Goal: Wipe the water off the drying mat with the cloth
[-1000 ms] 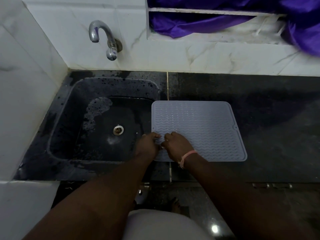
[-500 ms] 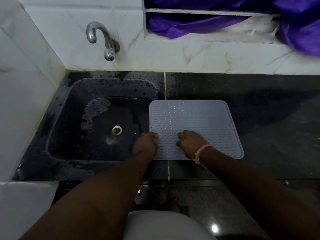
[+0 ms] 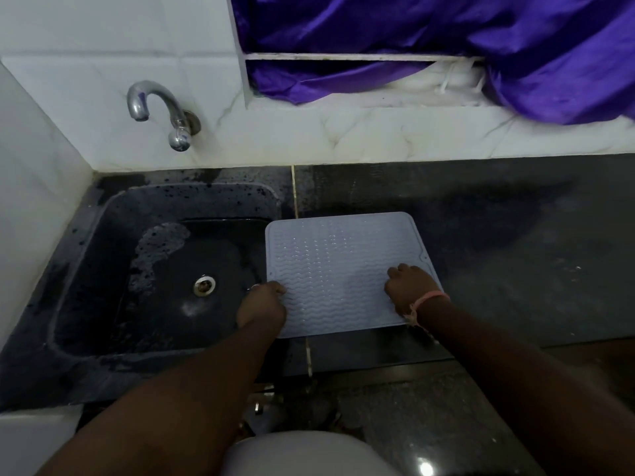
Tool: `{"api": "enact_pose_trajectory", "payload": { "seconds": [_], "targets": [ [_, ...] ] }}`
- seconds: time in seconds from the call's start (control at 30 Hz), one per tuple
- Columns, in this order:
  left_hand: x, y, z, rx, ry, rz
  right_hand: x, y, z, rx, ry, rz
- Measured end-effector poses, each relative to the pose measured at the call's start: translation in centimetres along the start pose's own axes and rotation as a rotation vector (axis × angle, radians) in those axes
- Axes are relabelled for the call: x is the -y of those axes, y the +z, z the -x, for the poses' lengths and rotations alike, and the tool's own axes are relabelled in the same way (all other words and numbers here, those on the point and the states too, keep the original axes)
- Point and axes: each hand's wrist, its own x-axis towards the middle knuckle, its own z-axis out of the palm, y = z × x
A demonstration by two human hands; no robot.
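Note:
The pale grey drying mat, with a wavy ribbed surface, lies flat on the dark counter, its left edge reaching over the sink. My left hand has curled fingers closed on the mat's left edge near the front corner. At the mat's front right corner, my right hand, with a pink band on the wrist, rests with its fingers curled on the mat. No cloth shows in this view.
A wet black sink with a metal drain sits to the left, under a chrome tap on the white tiled wall. Dark counter stretches right of the mat. Purple fabric hangs over the window ledge behind.
My right hand has slid from beside the left hand across to the mat's right side. The left hand stays at the left edge. The view has tilted up a little.

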Motion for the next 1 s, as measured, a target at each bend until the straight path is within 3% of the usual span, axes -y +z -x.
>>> {"api": "enact_pose_trajectory", "payload": {
  "seconds": [0.13, 0.33, 0.53, 0.8, 1.0],
  "targets": [
    [-0.8, -0.3, 0.3, 0.009, -0.008, -0.084, -3.8, 0.4, 1.1, 0.078, 0.286, -0.177],
    [-2.4, 0.1, 1.2, -0.076, 0.038, -0.088, -4.2, 0.7, 1.6, -0.097, 0.615, -0.65],
    [-3.9, 0.6, 1.1, -0.02, 0.096, -0.161, 1.0, 0.0, -0.2, -0.169, 0.59, -0.972],
    [-4.1, 0.4, 1.1, -0.026, 0.069, -0.189, 5.3, -0.6, -2.5, -0.158, 0.621, -0.81],
    [-3.9, 0.4, 1.1, -0.058, 0.078, -0.248, 7.5, -0.3, -2.8, -0.163, 0.707, -0.917]
  ]
}}
